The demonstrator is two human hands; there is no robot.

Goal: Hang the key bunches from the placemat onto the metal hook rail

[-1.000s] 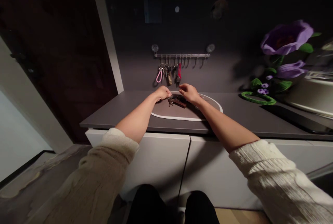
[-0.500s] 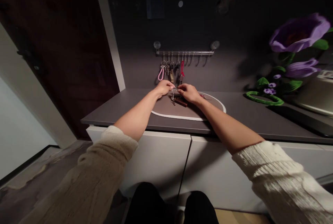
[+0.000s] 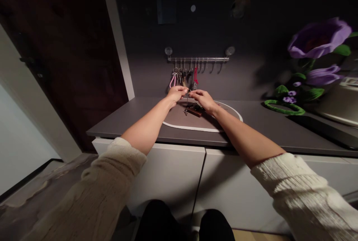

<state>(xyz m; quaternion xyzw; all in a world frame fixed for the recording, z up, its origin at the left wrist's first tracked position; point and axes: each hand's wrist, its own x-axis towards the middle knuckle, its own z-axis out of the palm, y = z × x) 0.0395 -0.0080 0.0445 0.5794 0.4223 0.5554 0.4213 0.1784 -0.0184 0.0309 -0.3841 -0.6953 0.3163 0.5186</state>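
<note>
My left hand (image 3: 177, 94) and my right hand (image 3: 203, 98) meet over an oval brown mat with a white rim (image 3: 195, 127). Between their pinched fingertips is a small metal key ring (image 3: 189, 91), gripped from both sides. A thin key-like piece hangs below it, too small to make out well. On the mat under my hands lies a brown bar-shaped fob (image 3: 194, 112), with small metal keys (image 3: 185, 112) at its left end. Part of the mat behind my right hand is hidden.
A clear hook rail (image 3: 198, 59) is fixed to the dark wall, with several key sets, a pink loop (image 3: 172, 81) and a red strap (image 3: 195, 75) hanging from it. Purple flowers (image 3: 320, 39) and a green ring (image 3: 284, 107) stand right. White cabinet doors (image 3: 167, 174) are below the counter.
Both hands are slightly higher relative to the mat, and the ring between them has turned more upright. The view has tilted a little, so the rail appears lower.
</note>
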